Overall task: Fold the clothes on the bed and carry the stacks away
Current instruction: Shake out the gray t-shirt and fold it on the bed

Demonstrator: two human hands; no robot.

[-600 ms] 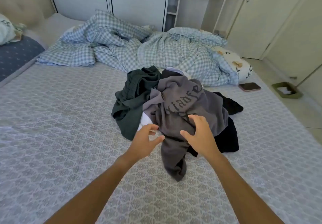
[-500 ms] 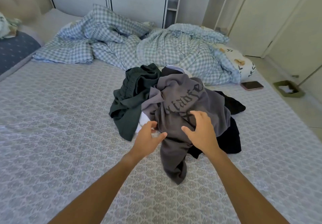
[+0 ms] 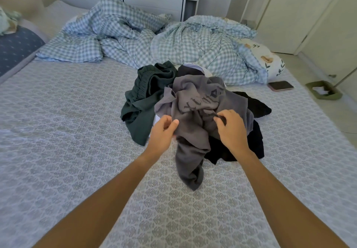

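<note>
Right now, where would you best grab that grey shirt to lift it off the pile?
Pinch the grey shirt by its bunched upper folds, from above on the near side. It lies on top of the other clothes, its free end trailing toward you, so it should lift clear.

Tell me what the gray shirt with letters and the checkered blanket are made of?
The gray shirt looks like soft knit cloth, maybe cotton jersey: matte, limp, falling in loose folds, with dark printed letters. The checkered blanket looks like thin woven cotton over puffy filling: crisp little wrinkles, a blue-and-white check, and bulging mounds. The exact fibres cannot be told from here.
</note>
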